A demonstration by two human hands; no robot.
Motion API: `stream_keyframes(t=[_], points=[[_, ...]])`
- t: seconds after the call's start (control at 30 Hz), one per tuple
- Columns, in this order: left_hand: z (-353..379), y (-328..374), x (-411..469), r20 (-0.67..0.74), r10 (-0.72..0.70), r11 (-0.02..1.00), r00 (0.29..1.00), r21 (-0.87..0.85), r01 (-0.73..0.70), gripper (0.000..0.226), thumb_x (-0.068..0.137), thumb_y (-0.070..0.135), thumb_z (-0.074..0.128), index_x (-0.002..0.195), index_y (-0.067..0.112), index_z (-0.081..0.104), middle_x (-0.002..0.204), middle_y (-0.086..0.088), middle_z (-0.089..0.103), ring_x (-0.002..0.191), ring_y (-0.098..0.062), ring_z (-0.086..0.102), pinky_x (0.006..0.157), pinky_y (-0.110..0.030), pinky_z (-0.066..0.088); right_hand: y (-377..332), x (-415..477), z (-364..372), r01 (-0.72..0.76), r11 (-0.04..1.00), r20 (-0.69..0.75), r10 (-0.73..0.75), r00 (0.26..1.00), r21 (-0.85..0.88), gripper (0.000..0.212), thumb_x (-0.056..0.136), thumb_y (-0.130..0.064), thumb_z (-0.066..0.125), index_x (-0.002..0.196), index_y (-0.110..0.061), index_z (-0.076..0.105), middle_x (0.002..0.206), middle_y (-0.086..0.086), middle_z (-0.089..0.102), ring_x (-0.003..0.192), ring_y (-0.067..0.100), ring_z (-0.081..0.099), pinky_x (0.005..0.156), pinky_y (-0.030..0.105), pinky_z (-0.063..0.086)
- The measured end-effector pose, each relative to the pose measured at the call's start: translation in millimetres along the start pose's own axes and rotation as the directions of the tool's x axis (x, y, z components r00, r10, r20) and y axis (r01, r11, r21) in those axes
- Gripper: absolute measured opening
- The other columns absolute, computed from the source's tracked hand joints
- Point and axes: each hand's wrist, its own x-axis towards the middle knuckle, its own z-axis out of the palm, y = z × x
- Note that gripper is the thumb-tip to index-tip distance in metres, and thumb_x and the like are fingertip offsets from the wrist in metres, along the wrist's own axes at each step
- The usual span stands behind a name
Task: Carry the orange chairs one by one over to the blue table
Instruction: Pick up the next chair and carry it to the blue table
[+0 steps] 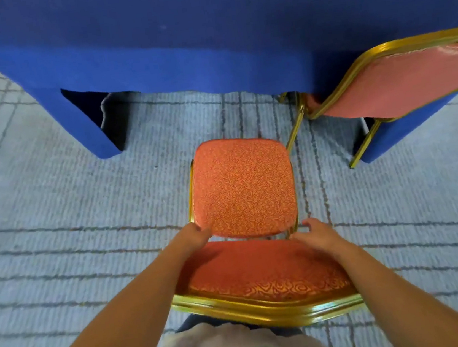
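An orange chair [242,189] with a gold metal frame is directly in front of me, its patterned seat pointing toward the blue table [176,35]. My left hand [194,239] grips the left side of the chair where the seat meets the backrest. On the right side, my right hand [317,234] holds the frame with curled fingers. The backrest's gold top edge is close to my body. A second orange chair [401,80] stands at the table's right end, its back toward me.
Grey carpet [69,221] with dark grid lines covers the floor all round. The table's blue cloth hangs to the floor, with an opening at the left leg [106,122]. The second chair's gold legs [297,127] stand just right of my chair's seat.
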Motion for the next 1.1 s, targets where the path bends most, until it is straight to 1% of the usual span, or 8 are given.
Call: stream_keyframes(t=[0.17, 0.47, 0.57, 0.63, 0.7, 0.83, 0.97, 1.1], points=[[7, -1, 1, 0.059, -0.087, 0.99, 0.994, 0.119, 0.079, 0.047, 0.093, 0.043, 0.05, 0.117, 0.005, 0.06, 0.117, -0.016, 0.063, 0.106, -0.03, 0.06, 0.084, -0.033, 0.044, 20, 11, -7, -0.124, 0.987, 0.169, 0.14, 0.976, -0.104, 0.081, 0.087, -0.044, 0.067, 0.152, -0.011, 0.031, 0.154, 0.016, 0.037, 0.136, 0.032, 0.043, 0.101, 0.035, 0.04], [0, 6, 10, 0.134, -0.196, 0.96, 0.971, 0.23, 0.162, 0.052, 0.091, 0.046, 0.05, 0.128, 0.009, 0.054, 0.13, -0.015, 0.056, 0.115, -0.029, 0.055, 0.093, -0.037, 0.042, 14, 27, -18, -0.164, 0.965, 0.337, 0.226, 0.914, -0.202, 0.069, 0.093, -0.05, 0.058, 0.146, -0.011, 0.038, 0.142, 0.013, 0.05, 0.123, 0.028, 0.054, 0.086, 0.028, 0.042], [-10, 15, 16, 0.266, -0.275, 0.928, 0.924, 0.323, 0.184, 0.062, 0.091, 0.053, 0.048, 0.137, 0.012, 0.049, 0.139, -0.013, 0.051, 0.122, -0.029, 0.051, 0.101, -0.037, 0.04, 1, 37, -33, -0.23, 0.951, 0.501, 0.305, 0.81, -0.206, 0.065, 0.094, -0.054, 0.054, 0.144, -0.014, 0.043, 0.128, 0.008, 0.06, 0.111, 0.024, 0.062, 0.085, 0.032, 0.049], [-23, 21, 21, 0.36, -0.338, 0.919, 0.87, 0.323, 0.223, 0.067, 0.091, 0.058, 0.046, 0.142, 0.015, 0.043, 0.139, -0.011, 0.051, 0.12, -0.028, 0.054, 0.104, -0.039, 0.04, -11, 45, -45, -0.275, 0.934, 0.572, 0.358, 0.738, -0.229, 0.061, 0.091, -0.061, 0.054, 0.133, -0.017, 0.05, 0.107, 0.002, 0.063, 0.091, 0.018, 0.064, 0.067, 0.028, 0.05], [-34, 25, 22, 0.436, -0.403, 0.906, 0.805, 0.317, 0.282, 0.072, 0.09, 0.064, 0.043, 0.145, 0.019, 0.039, 0.139, -0.01, 0.05, 0.12, -0.029, 0.055, 0.106, -0.044, 0.039, -19, 48, -51, -0.3, 0.908, 0.588, 0.417, 0.693, -0.291, 0.061, 0.086, -0.069, 0.054, 0.122, -0.02, 0.047, 0.106, 0.0, 0.059, 0.082, 0.016, 0.059, 0.059, 0.029, 0.045], [-47, 34, 29, 0.449, -0.505, 0.856, 0.737, 0.368, 0.362, 0.083, 0.084, 0.074, 0.041, 0.145, 0.018, 0.038, 0.14, -0.011, 0.049, 0.123, -0.029, 0.052, 0.108, -0.043, 0.037, -26, 58, -56, -0.315, 0.878, 0.56, 0.474, 0.68, -0.36, 0.085, 0.084, -0.077, 0.047, 0.144, -0.018, 0.038, 0.143, 0.009, 0.048, 0.12, 0.027, 0.054, 0.075, 0.034, 0.043], [-54, 43, 36, 0.439, -0.553, 0.825, 0.709, 0.411, 0.389, 0.092, 0.078, 0.079, 0.044, 0.141, 0.012, 0.044, 0.137, -0.011, 0.052, 0.122, -0.028, 0.053, 0.107, -0.041, 0.038, -24, 64, -64, -0.362, 0.865, 0.554, 0.5, 0.666, -0.347, 0.097, 0.078, -0.082, 0.047, 0.146, -0.014, 0.042, 0.111, 0.005, 0.06, 0.091, 0.022, 0.06, 0.065, 0.031, 0.045], [-65, 53, 33, 0.433, -0.575, 0.81, 0.695, 0.422, 0.407, 0.099, 0.073, 0.082, 0.048, 0.141, 0.011, 0.042, 0.138, -0.012, 0.05, 0.121, -0.028, 0.052, 0.097, -0.038, 0.043, -22, 70, -67, -0.352, 0.863, 0.558, 0.503, 0.66, -0.361, 0.097, 0.076, -0.084, 0.047, 0.144, -0.014, 0.042, 0.117, 0.007, 0.058, 0.098, 0.024, 0.059, 0.081, 0.034, 0.046]])
